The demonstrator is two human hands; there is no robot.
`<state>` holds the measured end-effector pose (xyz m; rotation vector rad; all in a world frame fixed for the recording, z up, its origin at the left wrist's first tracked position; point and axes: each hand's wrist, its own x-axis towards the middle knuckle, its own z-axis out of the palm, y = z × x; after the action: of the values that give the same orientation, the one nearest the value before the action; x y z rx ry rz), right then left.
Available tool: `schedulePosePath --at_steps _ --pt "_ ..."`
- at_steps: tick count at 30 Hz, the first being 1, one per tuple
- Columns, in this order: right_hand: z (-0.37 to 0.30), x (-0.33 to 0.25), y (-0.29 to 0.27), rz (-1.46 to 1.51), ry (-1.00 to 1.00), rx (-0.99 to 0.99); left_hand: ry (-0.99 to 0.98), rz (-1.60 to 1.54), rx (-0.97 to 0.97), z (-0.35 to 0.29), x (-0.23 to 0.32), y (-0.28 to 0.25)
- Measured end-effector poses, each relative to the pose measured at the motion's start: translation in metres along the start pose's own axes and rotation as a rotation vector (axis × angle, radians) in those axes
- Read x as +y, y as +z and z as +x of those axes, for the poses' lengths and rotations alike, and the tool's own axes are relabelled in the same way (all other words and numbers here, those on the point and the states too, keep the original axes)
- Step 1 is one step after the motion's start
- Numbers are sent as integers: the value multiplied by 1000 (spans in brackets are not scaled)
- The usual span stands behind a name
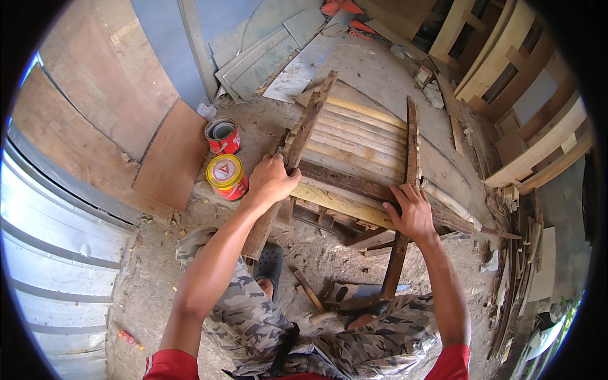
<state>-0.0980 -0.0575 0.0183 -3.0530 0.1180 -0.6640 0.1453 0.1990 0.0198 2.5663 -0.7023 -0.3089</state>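
Between my hands is a rough wooden frame, with two long dark side rails and a dark crossbar [345, 180] between them. My left hand [273, 180] is closed around the left rail [311, 117] where the crossbar meets it. The right hand [413, 212] grips the right rail [411, 136] near the other end of the crossbar, its thumb on the near side. Beneath the frame lies a slatted wooden piece [358, 136] of pale boards, and a yellowish board [342, 205] runs just nearer than the crossbar. The undersides of both grips are hidden.
Left of the frame stand an open red can [222, 135] and a red can with a yellow lid [227, 177]. A wooden tool handle [308, 290] and a handsaw [345, 292] lie between my feet. Plywood leans at left; scrap wood [522, 259] is piled at right.
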Motion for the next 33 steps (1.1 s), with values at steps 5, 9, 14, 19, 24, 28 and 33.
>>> schedulePosePath --at_steps 5,9,14,19,24,28,33 --pt "-2 -3 0 -19 5 19 25 -2 78 -2 -4 11" --pt "-4 -3 0 -13 20 18 30 -27 122 -2 -5 17" --pt "-2 0 0 7 20 -9 120 -97 257 -2 -16 21" --pt "-3 5 2 45 8 9 99 -88 229 -5 -11 17" --pt "-2 7 -1 52 -5 8 61 -58 125 0 -4 7" --pt "-4 11 3 51 -10 17 55 16 86 6 -4 8" --pt "0 11 3 66 15 -10 71 44 53 10 -6 9"
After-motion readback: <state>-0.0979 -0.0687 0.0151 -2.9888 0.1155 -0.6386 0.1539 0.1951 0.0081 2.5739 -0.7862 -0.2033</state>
